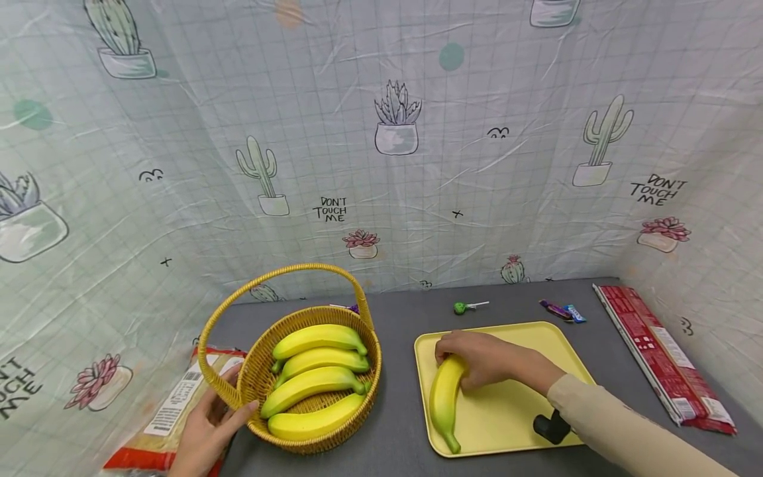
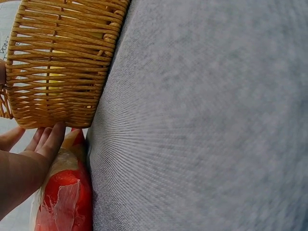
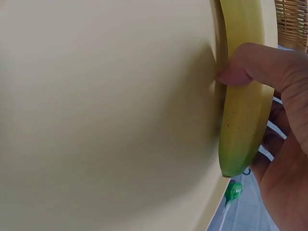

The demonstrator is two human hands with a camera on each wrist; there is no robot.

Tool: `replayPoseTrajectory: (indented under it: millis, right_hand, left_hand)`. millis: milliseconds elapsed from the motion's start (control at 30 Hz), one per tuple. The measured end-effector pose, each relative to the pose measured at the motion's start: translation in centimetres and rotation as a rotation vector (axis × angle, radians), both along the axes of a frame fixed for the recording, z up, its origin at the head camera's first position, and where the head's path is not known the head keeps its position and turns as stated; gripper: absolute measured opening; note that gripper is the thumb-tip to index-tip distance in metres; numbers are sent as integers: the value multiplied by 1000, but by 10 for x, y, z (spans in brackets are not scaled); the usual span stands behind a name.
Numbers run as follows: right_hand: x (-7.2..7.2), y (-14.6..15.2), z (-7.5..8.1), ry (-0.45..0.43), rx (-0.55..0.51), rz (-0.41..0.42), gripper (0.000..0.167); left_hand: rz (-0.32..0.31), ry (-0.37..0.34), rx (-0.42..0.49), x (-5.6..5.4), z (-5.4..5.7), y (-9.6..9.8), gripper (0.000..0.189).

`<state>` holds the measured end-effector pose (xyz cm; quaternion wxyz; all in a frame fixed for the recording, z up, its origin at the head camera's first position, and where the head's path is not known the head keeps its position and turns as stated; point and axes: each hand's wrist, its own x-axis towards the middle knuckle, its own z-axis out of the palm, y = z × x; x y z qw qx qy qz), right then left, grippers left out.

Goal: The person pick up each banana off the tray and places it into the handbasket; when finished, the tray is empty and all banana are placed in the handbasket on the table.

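On the left, a round wicker basket [image 1: 375,391] with a tall handle holds several yellow bananas [image 1: 316,381]. My left hand [image 1: 211,424] grips the basket's near left side by the handle base, its thumb over the rim and fingers against the outer wall. In the left wrist view, the fingers [image 2: 53,139] meet the woven side. To the right, my right hand [image 1: 477,358] grips the upper end of a single banana [image 1: 444,404] over the left part of a yellow tray [image 1: 507,417]. The right wrist view shows its thumb [image 3: 238,72] across the banana, the other fingers behind.
A red and clear bag [image 1: 173,404] lies left of the basket, partly under my left forearm. Behind the tray are a green lollipop [image 1: 459,307] and small wrapped candies [image 1: 556,309]. A long red packet [image 1: 664,358] lies at the right, near the patterned curtain [image 1: 441,165].
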<state>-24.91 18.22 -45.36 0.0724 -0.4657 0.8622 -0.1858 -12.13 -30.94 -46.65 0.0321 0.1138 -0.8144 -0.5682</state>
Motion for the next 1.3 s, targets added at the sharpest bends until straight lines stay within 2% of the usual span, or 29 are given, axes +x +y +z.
replayPoseTrajectory:
  millis: [300,500,867,1300]
  right_hand:
    - [2,9,-1,-60,-62,-2,47]
    - [7,15,3,-113,-112,-33,46]
    - [12,14,6,-44,-212,-9,49]
    - [17,-2,28,-18,-275,17,47]
  left_hand:
    - [1,-12,5,0,0,0,88]
    - [-18,20,19,0,1,-1,84]
    - [-2,1,40,0,-1,0,88]
    - [-15,7,62,1,0,0,86]
